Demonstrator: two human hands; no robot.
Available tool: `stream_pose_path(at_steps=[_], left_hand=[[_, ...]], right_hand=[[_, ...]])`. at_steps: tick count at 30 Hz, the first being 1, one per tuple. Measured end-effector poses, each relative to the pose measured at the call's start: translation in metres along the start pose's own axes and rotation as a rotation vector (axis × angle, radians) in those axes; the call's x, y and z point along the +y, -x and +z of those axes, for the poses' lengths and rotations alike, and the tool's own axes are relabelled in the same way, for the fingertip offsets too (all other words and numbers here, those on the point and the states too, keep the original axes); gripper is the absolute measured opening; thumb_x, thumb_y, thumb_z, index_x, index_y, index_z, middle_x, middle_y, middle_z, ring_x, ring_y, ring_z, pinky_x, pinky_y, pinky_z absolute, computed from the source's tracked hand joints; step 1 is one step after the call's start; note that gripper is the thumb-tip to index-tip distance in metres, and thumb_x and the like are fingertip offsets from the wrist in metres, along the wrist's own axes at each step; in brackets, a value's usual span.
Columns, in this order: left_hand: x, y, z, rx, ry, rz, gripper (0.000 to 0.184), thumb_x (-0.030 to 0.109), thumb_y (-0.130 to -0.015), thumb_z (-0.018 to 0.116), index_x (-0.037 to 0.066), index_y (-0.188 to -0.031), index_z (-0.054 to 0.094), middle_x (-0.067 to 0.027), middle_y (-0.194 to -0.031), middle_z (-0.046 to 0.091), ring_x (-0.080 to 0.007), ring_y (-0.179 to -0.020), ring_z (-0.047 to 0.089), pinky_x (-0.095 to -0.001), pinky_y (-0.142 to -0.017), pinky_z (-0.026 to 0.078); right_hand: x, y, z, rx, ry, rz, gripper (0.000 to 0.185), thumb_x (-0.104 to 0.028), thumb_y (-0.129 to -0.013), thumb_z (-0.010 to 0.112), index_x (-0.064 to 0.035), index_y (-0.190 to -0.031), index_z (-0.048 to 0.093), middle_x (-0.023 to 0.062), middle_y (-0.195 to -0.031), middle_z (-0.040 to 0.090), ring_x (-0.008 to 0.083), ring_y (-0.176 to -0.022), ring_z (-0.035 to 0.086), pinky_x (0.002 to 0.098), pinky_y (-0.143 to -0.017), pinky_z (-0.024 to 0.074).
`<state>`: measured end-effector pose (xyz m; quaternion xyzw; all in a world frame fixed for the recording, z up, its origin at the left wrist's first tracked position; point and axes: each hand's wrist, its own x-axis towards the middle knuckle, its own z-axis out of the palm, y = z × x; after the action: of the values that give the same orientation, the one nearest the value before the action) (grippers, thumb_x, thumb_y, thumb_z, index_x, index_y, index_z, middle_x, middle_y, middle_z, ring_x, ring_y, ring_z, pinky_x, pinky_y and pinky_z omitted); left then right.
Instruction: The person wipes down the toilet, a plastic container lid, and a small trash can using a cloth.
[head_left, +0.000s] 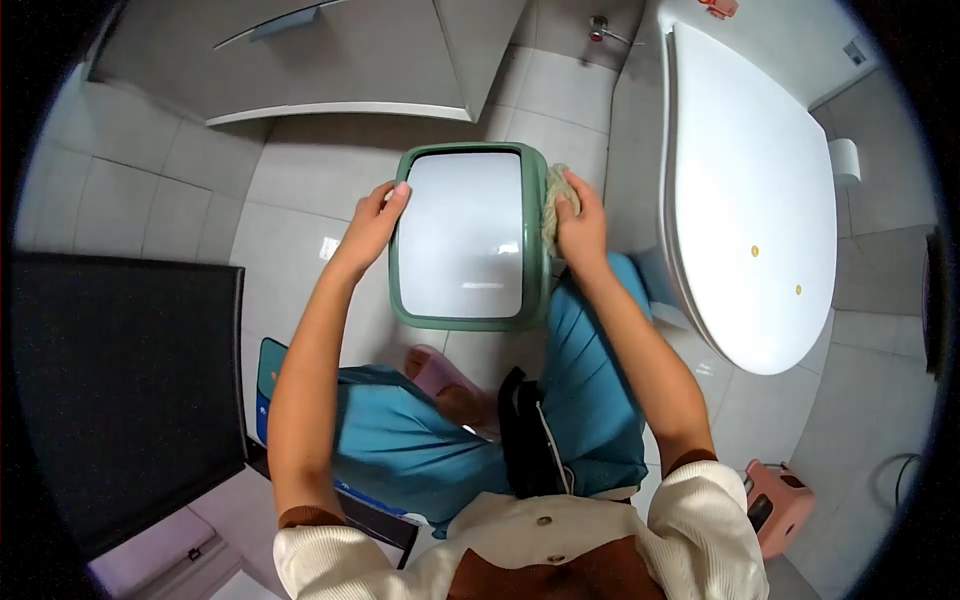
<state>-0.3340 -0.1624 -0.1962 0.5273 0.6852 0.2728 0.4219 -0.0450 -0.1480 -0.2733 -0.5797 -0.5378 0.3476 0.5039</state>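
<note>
In the middle of the head view is what looks like a trash bin, with a green rim and a glossy white lid, seen from above. My left hand grips its upper left edge, thumb on the rim and fingers down the outer side. A crumpled pale yellow-green cloth is bunched in my right hand, which presses it against the bin's right side. The lid is closed, so the inside is hidden, and the bin's lower part is out of sight beneath the rim.
A toilet with its white lid down stands at the right. Above left is a grey cabinet; a black panel stands at the left. A pink plastic object sits lower right. My knees and a pink slipper are just below the bin.
</note>
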Motion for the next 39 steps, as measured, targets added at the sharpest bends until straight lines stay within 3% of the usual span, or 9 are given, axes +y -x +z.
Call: stream_pose_path(at_steps=[3, 6, 12, 20, 24, 30, 34, 37, 39], left_hand=[[0.003, 0.012, 0.008, -0.028, 0.112, -0.260, 0.098, 0.070, -0.085, 0.053, -0.002, -0.148, 0.028, -0.0268, -0.139, 0.044, -0.0344, -0.129, 0.044, -0.0423, -0.109, 0.033], [0.013, 0.016, 0.013, -0.128, 0.225, -0.263, 0.105, 0.073, -0.083, 0.053, 0.001, -0.151, 0.020, -0.0271, -0.147, 0.035, -0.0358, -0.138, 0.033, -0.0463, -0.113, 0.025], [0.018, -0.012, 0.044, -0.157, 0.514, -0.084, 0.091, 0.063, -0.087, 0.055, 0.003, -0.149, 0.024, -0.0191, -0.144, 0.038, -0.0314, -0.133, 0.036, -0.0427, -0.111, 0.028], [0.032, -0.029, 0.057, -0.289, 0.423, -0.041, 0.088, 0.060, -0.086, 0.059, 0.006, -0.149, 0.028, -0.0161, -0.141, 0.043, -0.0280, -0.126, 0.044, -0.0399, -0.105, 0.035], [0.034, -0.053, 0.072, -0.227, 0.547, -0.018, 0.075, 0.050, -0.087, 0.064, 0.005, -0.142, 0.040, -0.0144, -0.132, 0.051, -0.0241, -0.119, 0.050, -0.0340, -0.100, 0.041], [0.047, -0.085, 0.088, -0.066, 0.597, -0.033, 0.073, 0.042, -0.083, 0.071, 0.000, -0.137, 0.044, -0.0131, -0.120, 0.054, -0.0221, -0.108, 0.054, -0.0327, -0.092, 0.045], [0.054, -0.099, 0.107, 0.067, 0.633, 0.001, 0.065, 0.044, -0.080, 0.074, -0.002, -0.118, 0.049, -0.0141, -0.114, 0.054, -0.0203, -0.103, 0.054, -0.0326, -0.089, 0.046], [0.057, -0.127, 0.128, 0.251, 0.504, -0.012, 0.056, 0.051, -0.080, 0.074, 0.002, -0.096, 0.049, -0.0151, -0.105, 0.055, -0.0179, -0.093, 0.054, -0.0317, -0.083, 0.047], [0.062, -0.132, 0.133, 0.221, 0.426, -0.001, 0.061, 0.057, -0.080, 0.071, 0.002, -0.096, 0.049, -0.0136, -0.101, 0.056, -0.0185, -0.092, 0.053, -0.0312, -0.084, 0.046]], right_hand=[[-0.013, 0.032, -0.006, -0.010, 0.051, -0.117, 0.040, -0.003, -0.087, 0.055, 0.0002, -0.127, 0.055, 0.0214, -0.122, 0.053, 0.0366, -0.112, 0.053, 0.0383, -0.100, 0.0408], [-0.026, 0.052, -0.007, 0.024, 0.173, -0.182, 0.042, 0.000, -0.086, 0.053, -0.0005, -0.128, 0.056, 0.0222, -0.124, 0.051, 0.0379, -0.112, 0.051, 0.0392, -0.100, 0.0396], [-0.019, 0.006, -0.017, 0.137, 0.087, -0.154, 0.043, 0.006, -0.085, 0.050, -0.0037, -0.126, 0.059, 0.0212, -0.127, 0.051, 0.0379, -0.118, 0.049, 0.0391, -0.105, 0.0361], [-0.025, 0.017, -0.040, 0.178, 0.073, -0.143, 0.045, 0.010, -0.087, 0.046, -0.0024, -0.129, 0.056, 0.0196, -0.130, 0.049, 0.0347, -0.122, 0.049, 0.0353, -0.106, 0.0365], [-0.032, 0.009, -0.043, 0.206, 0.108, -0.121, 0.045, 0.012, -0.088, 0.044, -0.0006, -0.131, 0.054, 0.0201, -0.129, 0.048, 0.0354, -0.121, 0.049, 0.0357, -0.105, 0.0375], [-0.043, 0.014, -0.047, 0.203, 0.186, -0.172, 0.046, 0.011, -0.090, 0.044, -0.0005, -0.134, 0.050, 0.0203, -0.132, 0.047, 0.0359, -0.123, 0.048, 0.0351, -0.106, 0.0374], [-0.062, 0.043, -0.044, 0.285, 0.409, -0.248, 0.048, 0.012, -0.090, 0.041, -0.0028, -0.134, 0.052, 0.0231, -0.133, 0.045, 0.0403, -0.119, 0.046, 0.0437, -0.103, 0.0380], [-0.071, 0.061, -0.039, 0.134, 0.514, -0.347, 0.066, 0.016, -0.074, 0.051, -0.0131, -0.132, 0.056, 0.0210, -0.136, 0.045, 0.0393, -0.115, 0.048, 0.0429, -0.096, 0.0430], [-0.065, 0.054, -0.029, -0.004, 0.565, -0.404, 0.070, 0.018, -0.069, 0.051, -0.0120, -0.132, 0.056, 0.0185, -0.139, 0.043, 0.0392, -0.107, 0.049, 0.0431, -0.089, 0.0479]])
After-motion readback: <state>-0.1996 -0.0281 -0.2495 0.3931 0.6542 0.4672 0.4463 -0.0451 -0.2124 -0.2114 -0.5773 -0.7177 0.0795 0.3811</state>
